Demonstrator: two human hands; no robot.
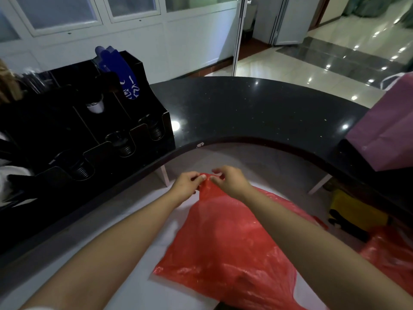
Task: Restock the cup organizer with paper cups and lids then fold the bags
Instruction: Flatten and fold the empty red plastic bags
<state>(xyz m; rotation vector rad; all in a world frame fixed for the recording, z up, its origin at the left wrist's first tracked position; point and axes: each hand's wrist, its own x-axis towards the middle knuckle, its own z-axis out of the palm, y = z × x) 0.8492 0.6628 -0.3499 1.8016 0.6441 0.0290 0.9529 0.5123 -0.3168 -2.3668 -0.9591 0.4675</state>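
Red plastic bag (225, 238), top pinched by left hand (186, 183), right hand (230, 180)

Two hands on show, left hand (186, 183) and right hand (230, 181). Two red plastic bags: one red bag (223, 238) spread out in front, a second red bag (388, 249) off right. One purple paper bag (388, 130) on the worktop (257, 108). One black cup organizer (89, 121), three lid stacks showing along its front, one white cup (96, 106).
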